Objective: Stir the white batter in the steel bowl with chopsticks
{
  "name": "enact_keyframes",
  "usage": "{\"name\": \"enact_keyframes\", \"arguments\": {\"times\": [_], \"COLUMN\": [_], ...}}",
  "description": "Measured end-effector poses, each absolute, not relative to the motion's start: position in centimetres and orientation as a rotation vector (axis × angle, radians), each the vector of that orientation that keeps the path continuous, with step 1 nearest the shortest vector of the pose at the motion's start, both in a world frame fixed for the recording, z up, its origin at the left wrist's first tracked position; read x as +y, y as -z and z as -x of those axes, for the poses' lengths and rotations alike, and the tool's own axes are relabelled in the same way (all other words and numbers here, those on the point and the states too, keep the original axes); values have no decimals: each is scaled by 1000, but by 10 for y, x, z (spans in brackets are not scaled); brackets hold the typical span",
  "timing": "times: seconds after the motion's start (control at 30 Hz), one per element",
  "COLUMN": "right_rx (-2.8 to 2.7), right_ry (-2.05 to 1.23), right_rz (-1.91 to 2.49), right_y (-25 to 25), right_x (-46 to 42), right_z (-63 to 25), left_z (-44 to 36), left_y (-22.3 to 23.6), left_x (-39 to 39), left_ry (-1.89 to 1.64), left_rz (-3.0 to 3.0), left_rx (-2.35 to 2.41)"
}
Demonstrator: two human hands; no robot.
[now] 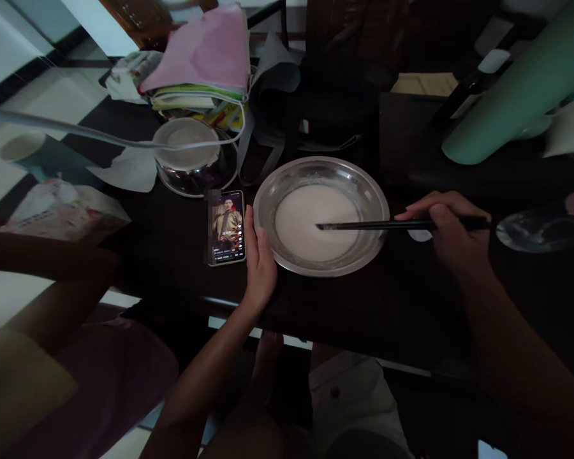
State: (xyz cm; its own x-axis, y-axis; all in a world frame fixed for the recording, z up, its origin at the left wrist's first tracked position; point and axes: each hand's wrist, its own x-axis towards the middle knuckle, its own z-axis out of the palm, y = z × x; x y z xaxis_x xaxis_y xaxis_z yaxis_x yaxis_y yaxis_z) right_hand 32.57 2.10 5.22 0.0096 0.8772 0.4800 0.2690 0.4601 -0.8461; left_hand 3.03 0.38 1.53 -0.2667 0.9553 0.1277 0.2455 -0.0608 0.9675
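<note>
A wide steel bowl [368,191] sits on the dark table and holds a pale white batter [310,223]. My right hand [447,229] is closed around black chopsticks [363,225], whose tips rest in the batter near its middle. My left hand [259,258] lies against the bowl's left rim, fingers together and curved along it. A phone [226,227] with a lit screen lies flat just left of that hand.
Behind the phone stands a smaller steel bowl [191,175] with a white lid or sieve on top. Stacked papers and a pink cloth [205,57] lie at the back. A green roll [516,95] is at the right. Another person's arm [48,261] rests at left.
</note>
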Motion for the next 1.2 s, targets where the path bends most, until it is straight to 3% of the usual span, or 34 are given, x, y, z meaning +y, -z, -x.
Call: {"name": "enact_keyframes", "arguments": {"times": [1.2], "right_rx": [-1674], "right_ry": [-702], "right_rz": [1030], "right_y": [-54], "right_x": [20], "right_z": [-323], "left_z": [-29], "left_y": [-14], "left_x": [6], "left_ry": [-1417], "left_rz": [-1344], "left_rx": [1524]}}
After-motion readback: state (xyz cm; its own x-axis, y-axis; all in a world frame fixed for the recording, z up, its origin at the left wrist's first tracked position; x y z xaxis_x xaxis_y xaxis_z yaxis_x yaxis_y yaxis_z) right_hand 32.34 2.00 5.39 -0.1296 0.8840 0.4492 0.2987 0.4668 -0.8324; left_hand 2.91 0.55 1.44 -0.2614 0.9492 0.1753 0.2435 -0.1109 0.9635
